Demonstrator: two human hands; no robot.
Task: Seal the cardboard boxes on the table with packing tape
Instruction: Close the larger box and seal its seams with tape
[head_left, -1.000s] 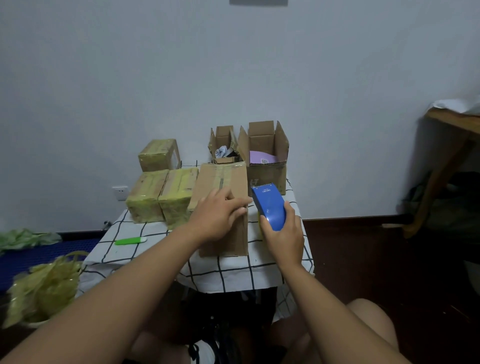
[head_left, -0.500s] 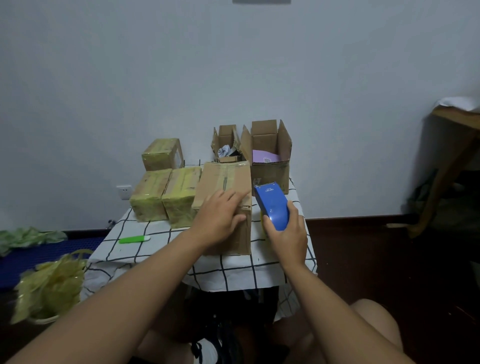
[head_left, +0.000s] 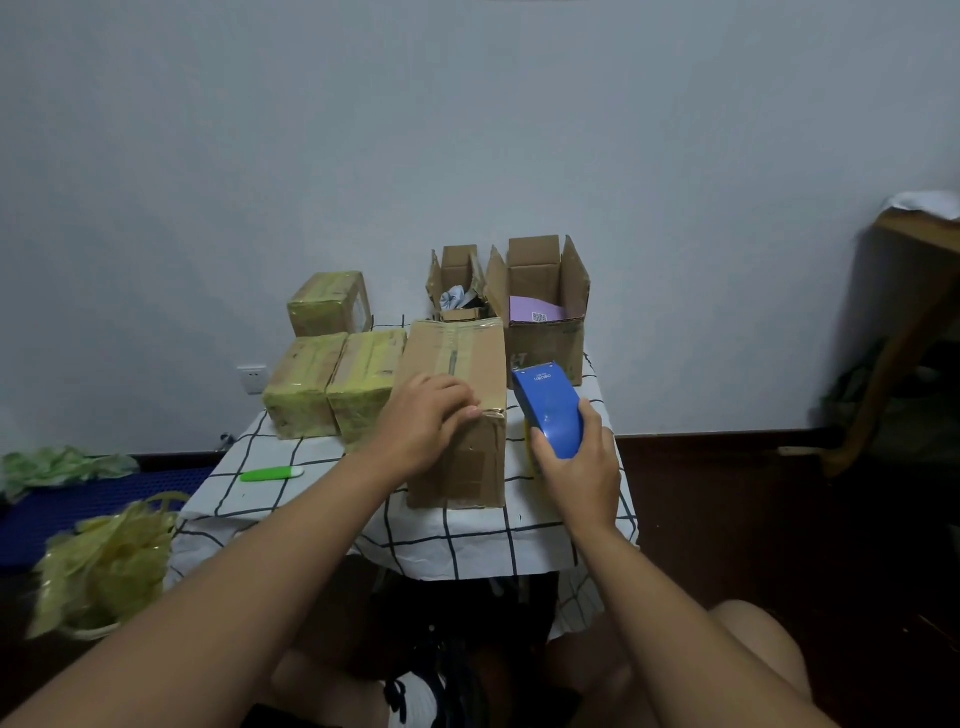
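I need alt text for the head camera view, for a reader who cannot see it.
A person's left hand presses on a closed cardboard box on a checked table, while the right hand grips a blue tape dispenser beside it. Behind stand three tape-wrapped boxes and two open boxes.

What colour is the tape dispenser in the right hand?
Blue, seen in the head view: tape dispenser.

The left hand (head_left: 426, 421) has slid nearer along the box (head_left: 457, 410) top to its front edge.
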